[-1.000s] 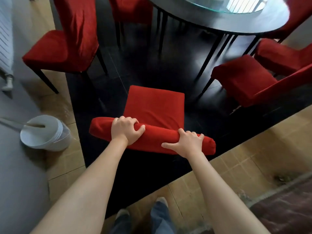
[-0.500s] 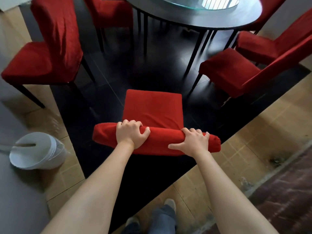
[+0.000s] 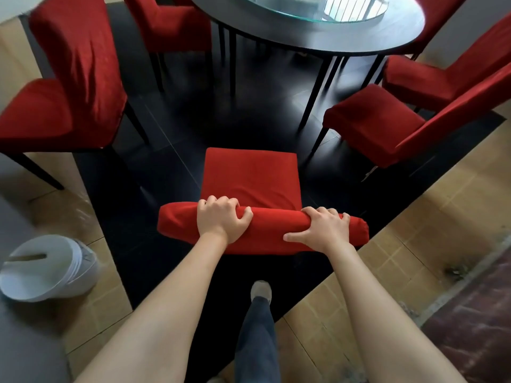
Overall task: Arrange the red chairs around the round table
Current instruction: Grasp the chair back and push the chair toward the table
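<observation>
The chair under my hands is covered in matt red cloth, soft and velvety in look, stretched smooth over the seat and padded top rail, and the chairs by the table's near edge wear the same fabric, creased on the back of the left one. The round table has a dark, smooth, faintly sheened top carrying a clear glossy glass disc on thin black legs. Below lies glossy black floor, bordered by matt tan tiles and a white plastic bucket.

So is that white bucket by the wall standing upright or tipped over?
Upright. The white bucket stands on the tan floor with its round lid facing up.
</observation>
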The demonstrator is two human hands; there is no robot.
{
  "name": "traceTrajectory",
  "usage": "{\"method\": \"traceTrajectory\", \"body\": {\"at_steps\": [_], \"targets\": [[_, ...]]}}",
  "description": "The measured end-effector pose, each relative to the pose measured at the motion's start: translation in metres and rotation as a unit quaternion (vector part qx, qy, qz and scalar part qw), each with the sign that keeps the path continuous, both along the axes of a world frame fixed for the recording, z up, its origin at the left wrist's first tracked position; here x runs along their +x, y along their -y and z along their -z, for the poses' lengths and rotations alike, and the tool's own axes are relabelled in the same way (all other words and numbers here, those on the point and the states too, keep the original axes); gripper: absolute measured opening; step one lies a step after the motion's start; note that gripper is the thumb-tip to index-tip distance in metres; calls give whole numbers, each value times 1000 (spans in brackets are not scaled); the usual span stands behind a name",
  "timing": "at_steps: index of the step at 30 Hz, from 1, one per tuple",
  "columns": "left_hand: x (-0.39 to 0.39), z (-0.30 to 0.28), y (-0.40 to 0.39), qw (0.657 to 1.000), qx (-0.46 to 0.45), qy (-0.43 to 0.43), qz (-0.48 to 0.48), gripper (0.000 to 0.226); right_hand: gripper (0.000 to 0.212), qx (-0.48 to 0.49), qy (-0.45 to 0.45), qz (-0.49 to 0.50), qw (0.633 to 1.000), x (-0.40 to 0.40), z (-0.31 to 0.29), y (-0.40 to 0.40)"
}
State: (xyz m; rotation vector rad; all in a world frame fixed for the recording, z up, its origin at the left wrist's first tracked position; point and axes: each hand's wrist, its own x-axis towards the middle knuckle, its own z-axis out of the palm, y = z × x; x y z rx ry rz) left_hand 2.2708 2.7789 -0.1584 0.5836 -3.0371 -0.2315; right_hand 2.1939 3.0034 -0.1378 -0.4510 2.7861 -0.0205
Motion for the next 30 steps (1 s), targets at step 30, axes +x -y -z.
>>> {"method": "traceTrajectory", "body": {"at_steps": [30], "targets": [[-268, 0, 62, 1000, 10, -21, -15, 71, 113, -1, 26, 0, 1000, -272, 0, 65]]}}
